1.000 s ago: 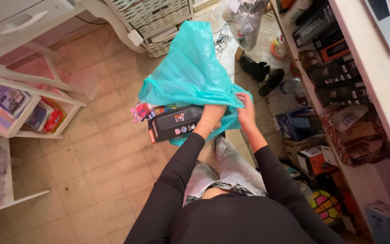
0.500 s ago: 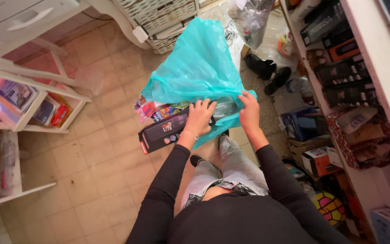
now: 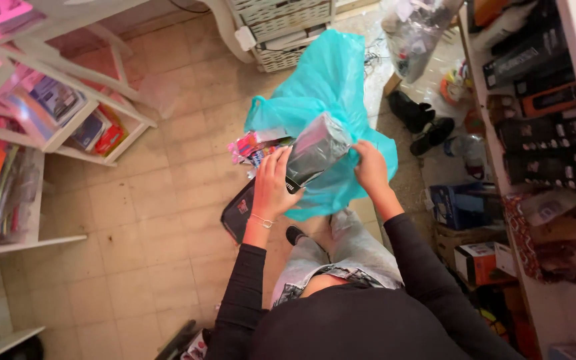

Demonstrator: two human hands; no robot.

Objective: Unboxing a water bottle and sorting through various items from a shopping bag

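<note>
A big turquoise plastic bag [image 3: 331, 90] stands open in front of me on the tiled floor. My left hand [image 3: 273, 187] grips a long black box [image 3: 308, 157] wrapped in clear film, tilted so its upper end points into the bag's mouth. My right hand [image 3: 371, 168] holds the bag's near rim beside that box. A few small pink and red packets [image 3: 253, 147] show just left of the box, at the bag's edge.
White shelves with colourful packaged goods [image 3: 48, 113] run along the left. A wicker basket [image 3: 281, 27] is at the top. Black shoes [image 3: 421, 123] lie right of the bag. Shelving with dark boxes [image 3: 541, 120] and cartons [image 3: 475, 260] lines the right side.
The black box has swung from lying flat and low to tilting upward toward the bag's opening. My left hand slid along it; my right hand stays on the bag's rim.
</note>
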